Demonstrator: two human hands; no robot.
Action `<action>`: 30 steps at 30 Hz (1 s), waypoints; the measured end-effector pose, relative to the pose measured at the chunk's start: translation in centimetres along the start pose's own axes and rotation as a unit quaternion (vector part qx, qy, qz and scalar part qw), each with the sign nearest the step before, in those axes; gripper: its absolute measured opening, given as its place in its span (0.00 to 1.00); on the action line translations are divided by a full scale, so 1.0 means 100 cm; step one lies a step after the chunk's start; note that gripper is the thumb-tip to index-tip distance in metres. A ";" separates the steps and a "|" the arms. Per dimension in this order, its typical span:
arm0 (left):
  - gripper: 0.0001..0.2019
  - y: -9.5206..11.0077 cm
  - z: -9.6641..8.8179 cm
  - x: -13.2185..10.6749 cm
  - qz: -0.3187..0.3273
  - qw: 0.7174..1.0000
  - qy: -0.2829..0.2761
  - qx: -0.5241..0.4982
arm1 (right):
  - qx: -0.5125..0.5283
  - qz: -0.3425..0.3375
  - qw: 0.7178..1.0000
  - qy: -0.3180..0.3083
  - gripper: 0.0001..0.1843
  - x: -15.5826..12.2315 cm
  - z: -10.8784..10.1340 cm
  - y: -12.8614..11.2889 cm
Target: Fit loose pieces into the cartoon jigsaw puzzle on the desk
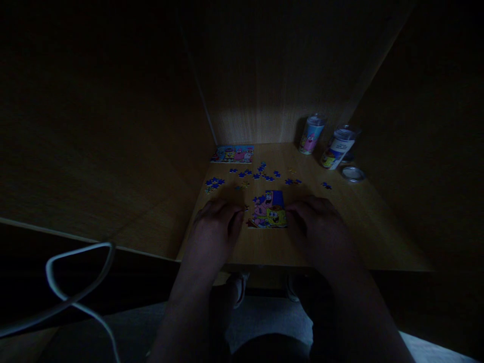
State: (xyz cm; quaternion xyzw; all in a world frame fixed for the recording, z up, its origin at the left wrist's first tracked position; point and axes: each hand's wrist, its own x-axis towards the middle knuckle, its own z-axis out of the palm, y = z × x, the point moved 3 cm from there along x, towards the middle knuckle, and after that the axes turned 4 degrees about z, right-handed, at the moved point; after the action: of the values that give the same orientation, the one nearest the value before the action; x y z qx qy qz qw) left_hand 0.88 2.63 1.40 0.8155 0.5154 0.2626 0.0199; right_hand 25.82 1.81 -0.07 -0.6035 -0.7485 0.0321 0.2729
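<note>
A partly joined jigsaw puzzle (270, 210) with a yellow and a pink cartoon figure lies flat near the front of the wooden table. To its left, my left hand (217, 222) pinches a small puzzle piece (246, 207) between thumb and finger, just apart from the joined part. My right hand (315, 219) rests at the right edge of the puzzle, its fingers together and touching that edge. Whether those fingers grip the puzzle or only press on it is hard to see in the dim light. Loose blue puzzle pieces (263, 176) lie scattered behind the puzzle.
A cartoon picture card (232, 154) lies at the back left. Two printed cylindrical containers (311, 135) stand at the back right, with a round lid (353, 174) beside them. Wooden panels enclose the table (242, 252). A white cable (75, 300) loops at lower left.
</note>
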 end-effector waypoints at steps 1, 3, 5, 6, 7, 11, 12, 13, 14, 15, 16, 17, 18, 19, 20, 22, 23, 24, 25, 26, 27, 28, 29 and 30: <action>0.05 0.000 0.000 0.000 0.000 1.000 0.002 0.001 | 0.002 0.001 1.000 0.001 0.10 0.000 0.000 0.000; 0.05 0.000 0.000 0.000 0.002 1.000 0.004 0.003 | 0.003 0.003 1.000 0.001 0.10 -0.001 0.000 0.000; 0.05 0.000 0.000 0.000 0.005 1.000 0.005 0.005 | 0.003 0.003 1.000 0.001 0.10 -0.001 -0.001 0.000; 0.06 0.000 0.000 0.000 0.006 1.000 0.006 0.005 | 0.003 0.002 1.000 0.002 0.10 -0.001 -0.001 0.000; 0.06 0.001 -0.001 0.000 0.007 1.000 0.005 0.005 | 0.003 0.001 1.000 0.001 0.10 -0.001 -0.001 -0.001; 0.06 0.001 -0.002 0.001 0.002 1.000 0.002 0.004 | 0.004 0.000 1.000 -0.001 0.10 0.000 -0.001 -0.001; 0.06 0.001 -0.002 0.001 0.001 1.000 0.002 0.003 | 0.003 0.002 1.000 0.000 0.10 0.000 -0.001 -0.001; 0.06 0.001 -0.001 0.001 0.002 1.000 0.001 0.002 | 0.001 0.003 1.000 0.001 0.10 0.000 -0.001 -0.001; 0.05 0.001 -0.001 0.001 0.002 1.000 0.000 0.002 | -0.002 0.005 1.000 0.001 0.10 0.000 -0.001 -0.001; 0.05 0.001 -0.001 0.001 0.002 1.000 0.000 0.003 | -0.004 0.005 1.000 0.000 0.09 0.000 -0.001 -0.001; 0.05 0.001 -0.001 0.001 0.002 1.000 0.000 0.004 | -0.006 0.005 1.000 0.000 0.09 0.000 -0.001 -0.001; 0.05 0.001 -0.001 0.000 0.001 1.000 0.001 0.005 | -0.007 0.004 1.000 -0.001 0.09 0.000 -0.001 -0.001; 0.05 0.001 -0.001 0.000 0.001 1.000 0.001 0.004 | -0.006 0.003 1.000 -0.002 0.09 0.000 -0.001 -0.001; 0.06 0.001 -0.001 0.000 0.001 1.000 0.001 0.003 | -0.005 0.002 1.000 -0.003 0.09 0.000 -0.002 -0.002; 0.06 0.001 -0.001 0.000 0.001 1.000 -0.001 0.001 | -0.004 0.001 1.000 -0.003 0.09 0.000 -0.002 -0.002; 0.06 0.001 -0.001 0.001 -0.001 1.000 -0.006 0.001 | -0.003 0.001 1.000 -0.001 0.09 0.000 -0.002 -0.002; 0.06 0.001 -0.001 0.001 -0.002 1.000 -0.008 0.003 | -0.003 0.002 1.000 0.001 0.09 0.000 -0.002 -0.002; 0.06 0.000 -0.001 0.000 -0.002 1.000 -0.008 0.004 | -0.004 0.004 1.000 0.003 0.09 0.000 -0.003 -0.003; 0.06 0.000 -0.001 0.000 -0.002 1.000 -0.007 0.005 | -0.004 0.004 1.000 0.004 0.09 0.000 -0.003 -0.003; 0.06 0.000 0.000 0.000 0.000 1.000 -0.006 0.005 | -0.004 0.004 1.000 0.005 0.09 0.000 -0.003 -0.003; 0.06 0.000 0.000 0.000 0.001 1.000 -0.004 0.005 | -0.004 0.003 1.000 0.004 0.09 0.000 -0.002 -0.002; 0.05 0.000 0.000 0.000 0.002 1.000 -0.003 0.004 | -0.003 0.002 1.000 0.002 0.09 0.000 -0.002 -0.002; 0.05 0.000 0.000 0.000 0.003 1.000 -0.002 0.003 | -0.001 0.001 1.000 0.001 0.09 0.000 -0.001 -0.002; 0.05 0.000 0.000 0.000 0.002 1.000 -0.001 0.003 | 0.000 0.000 1.000 0.002 0.10 0.000 -0.001 -0.001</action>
State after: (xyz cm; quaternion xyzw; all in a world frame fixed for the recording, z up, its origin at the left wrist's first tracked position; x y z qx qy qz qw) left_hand 0.87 2.64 1.35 0.8171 0.5140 0.2603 0.0177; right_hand 25.76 1.74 0.04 -0.6038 -0.7477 0.0310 0.2746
